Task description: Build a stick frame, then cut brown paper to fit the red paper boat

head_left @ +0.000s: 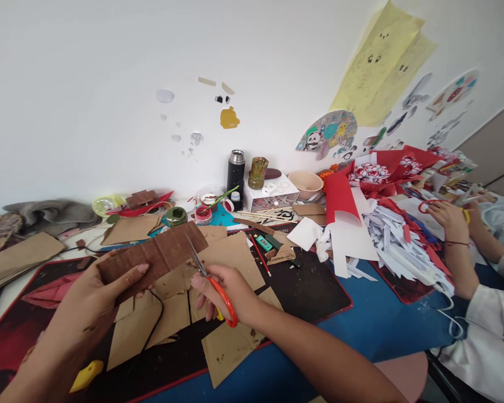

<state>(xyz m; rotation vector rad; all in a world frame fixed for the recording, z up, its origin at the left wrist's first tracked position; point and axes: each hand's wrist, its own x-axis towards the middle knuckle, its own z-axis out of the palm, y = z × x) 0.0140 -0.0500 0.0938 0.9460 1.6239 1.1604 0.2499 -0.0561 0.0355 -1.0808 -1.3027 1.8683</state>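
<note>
A strip of brown painted cardboard (162, 254) is pinched between the thumb and fingers of my left hand (109, 285), tilted up to the right. My right hand (229, 291) grips scissors (225, 299) with orange and yellow handles. Their blades reach up to the right end of the strip; whether they touch it I cannot tell. Below both hands lie pieces of plain brown cardboard (235, 260), some with brown paint stains. A thin black cord (156, 324) hangs or lies under my left hand.
A black thermos (236, 179), a white box (271, 196) and open paint jars (176, 216) stand along the wall. A red pencil (259, 254) lies on the dark mat (319, 291). To the right, a co-worker's hand (447, 218) is above white paper strips (397, 240).
</note>
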